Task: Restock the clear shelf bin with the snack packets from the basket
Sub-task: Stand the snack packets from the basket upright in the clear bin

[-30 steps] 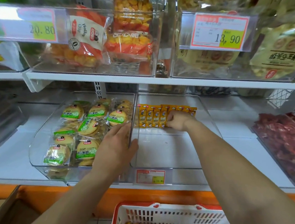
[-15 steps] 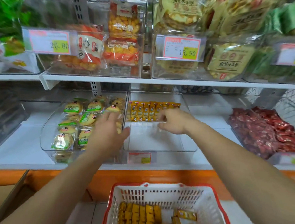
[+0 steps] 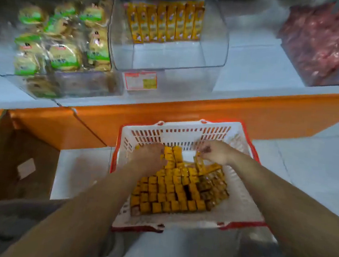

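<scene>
The fingers of the left hand (image 3: 149, 157) were bent down over the far end of the stacked snack packets (image 3: 171, 191); motion blur hid whether they gripped any. The fingers of the right hand (image 3: 215, 152) were bunched together over looser packets at the far right of the pile, perhaps pinching one; that too could not be told. Both hands were down inside the basket (image 3: 244, 223), which sat on the floor below the shelf; it was well filled, with yellow packets standing on end in tight rows and a few lying askew on the right.

Up on the shelf, the clear shelf bin (image 3: 170, 57) held just one row of packets (image 3: 164, 22), upright against its back; the rest of its floor lay bare. By that showing the restocking was barely begun, with nearly the whole basket left to move.

A price tag (image 3: 141, 80) hung on the bin's front; a bin of green-labelled cakes (image 3: 59, 44) stood just beside it on the left, and a bin of red packets (image 3: 323, 43) sat well apart on the right. The orange shelf edge (image 3: 186, 109) jutted between basket and bin, so each handful would likely have to be lifted over it and over the bin's front lip. An open cardboard box (image 3: 15, 167) stood left of the basket.
</scene>
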`<act>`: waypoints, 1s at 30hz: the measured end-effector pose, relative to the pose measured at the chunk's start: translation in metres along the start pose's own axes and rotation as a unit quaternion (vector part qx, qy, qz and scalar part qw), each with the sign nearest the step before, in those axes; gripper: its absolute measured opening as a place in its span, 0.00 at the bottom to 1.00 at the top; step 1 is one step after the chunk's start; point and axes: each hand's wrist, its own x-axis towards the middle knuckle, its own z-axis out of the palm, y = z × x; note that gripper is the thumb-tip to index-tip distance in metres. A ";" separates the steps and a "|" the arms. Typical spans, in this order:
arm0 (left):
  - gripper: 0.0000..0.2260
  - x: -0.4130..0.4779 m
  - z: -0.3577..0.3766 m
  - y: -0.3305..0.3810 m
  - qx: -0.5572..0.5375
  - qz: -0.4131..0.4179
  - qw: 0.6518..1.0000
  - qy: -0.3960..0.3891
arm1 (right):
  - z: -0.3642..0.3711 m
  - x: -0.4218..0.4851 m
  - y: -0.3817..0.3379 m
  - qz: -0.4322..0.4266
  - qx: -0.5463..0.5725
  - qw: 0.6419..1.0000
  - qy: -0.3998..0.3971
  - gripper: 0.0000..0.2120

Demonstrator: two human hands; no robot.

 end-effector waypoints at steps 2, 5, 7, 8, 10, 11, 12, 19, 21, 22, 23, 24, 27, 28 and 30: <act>0.20 0.016 0.037 -0.010 -0.051 -0.033 0.998 0.009 | 0.036 0.030 0.018 0.008 0.039 0.999 -0.010 0.05; 0.30 0.042 0.071 -0.027 -0.064 -0.064 0.994 0.063 | 0.078 0.070 0.022 -0.003 0.105 0.994 0.015 0.24; 0.30 0.059 0.083 -0.036 -0.050 -0.052 0.992 0.105 | 0.096 0.094 0.017 -0.009 0.112 0.993 0.039 0.31; 0.29 0.066 0.089 -0.040 -0.046 -0.042 0.991 0.120 | 0.103 0.104 0.013 -0.004 0.124 0.991 0.044 0.32; 0.29 0.079 0.100 -0.046 -0.040 -0.030 0.991 0.126 | 0.116 0.122 0.010 0.029 0.138 0.989 0.049 0.34; 0.31 0.084 0.105 -0.049 -0.032 -0.030 0.992 0.115 | 0.121 0.129 0.010 0.045 0.129 0.989 0.052 0.36; 0.32 0.090 0.109 -0.051 -0.021 -0.032 0.994 0.102 | 0.125 0.133 0.011 0.050 0.117 0.990 0.059 0.36; 0.32 0.105 0.110 -0.057 0.026 0.001 0.992 0.126 | 0.128 0.134 0.037 -0.059 0.185 0.979 0.066 0.17; 0.32 0.102 0.108 -0.056 0.031 0.008 0.988 0.150 | 0.126 0.129 0.035 -0.074 0.207 0.973 0.065 0.25; 0.32 0.101 0.106 -0.054 0.015 0.006 0.988 0.152 | 0.124 0.126 0.031 -0.088 0.197 0.975 0.058 0.28; 0.32 0.100 0.104 -0.054 -0.012 0.002 0.989 0.148 | 0.122 0.126 0.027 -0.105 0.174 0.978 0.049 0.31; 0.32 0.099 0.100 -0.054 -0.050 -0.002 0.989 0.139 | 0.120 0.126 0.023 -0.118 0.140 0.982 0.039 0.34; 0.29 0.098 0.087 -0.060 -0.165 -0.021 0.983 0.080 | 0.115 0.131 0.014 -0.109 0.049 0.992 0.041 0.40; 0.30 0.098 0.083 -0.061 -0.185 -0.026 0.981 0.060 | 0.114 0.132 0.012 -0.106 0.032 0.993 0.048 0.40; 0.33 0.097 0.078 -0.061 -0.181 -0.019 0.983 0.027 | 0.114 0.133 0.007 -0.106 0.008 0.993 0.055 0.39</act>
